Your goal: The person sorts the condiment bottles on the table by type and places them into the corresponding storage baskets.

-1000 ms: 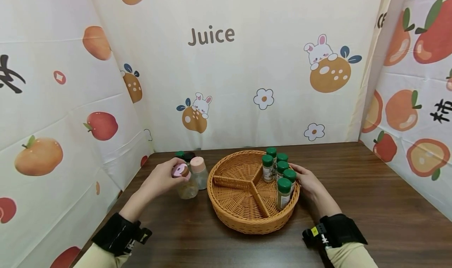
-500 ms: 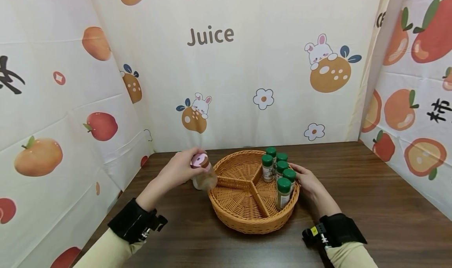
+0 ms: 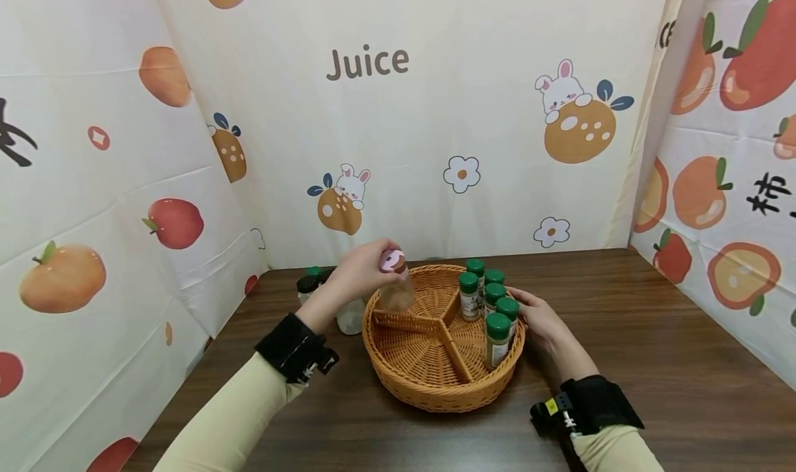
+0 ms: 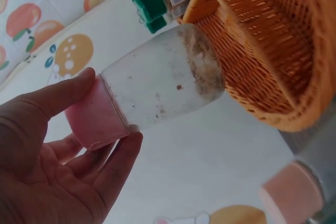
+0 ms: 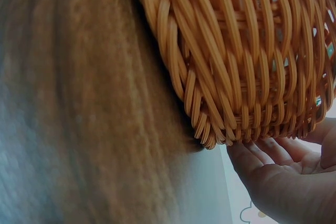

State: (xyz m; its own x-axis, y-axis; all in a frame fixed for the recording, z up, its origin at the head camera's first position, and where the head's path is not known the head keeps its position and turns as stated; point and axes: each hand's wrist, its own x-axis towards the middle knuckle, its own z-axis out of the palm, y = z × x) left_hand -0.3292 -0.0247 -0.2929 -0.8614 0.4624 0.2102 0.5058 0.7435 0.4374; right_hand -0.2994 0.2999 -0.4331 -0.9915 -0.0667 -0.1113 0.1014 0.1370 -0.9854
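Five green-capped jars in basket (right section)

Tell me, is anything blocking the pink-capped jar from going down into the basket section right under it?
Nothing visible does. The left hand holds the pink-capped jar by its cap above the far-left section of the basket, which looks bare. The green-capped jars all stand in the right section, beyond the divider.

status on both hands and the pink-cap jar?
Left hand grips pink-cap jar by its cap, above basket's far-left section. Right hand rests against basket rim. Green-cap jars fill right section only.
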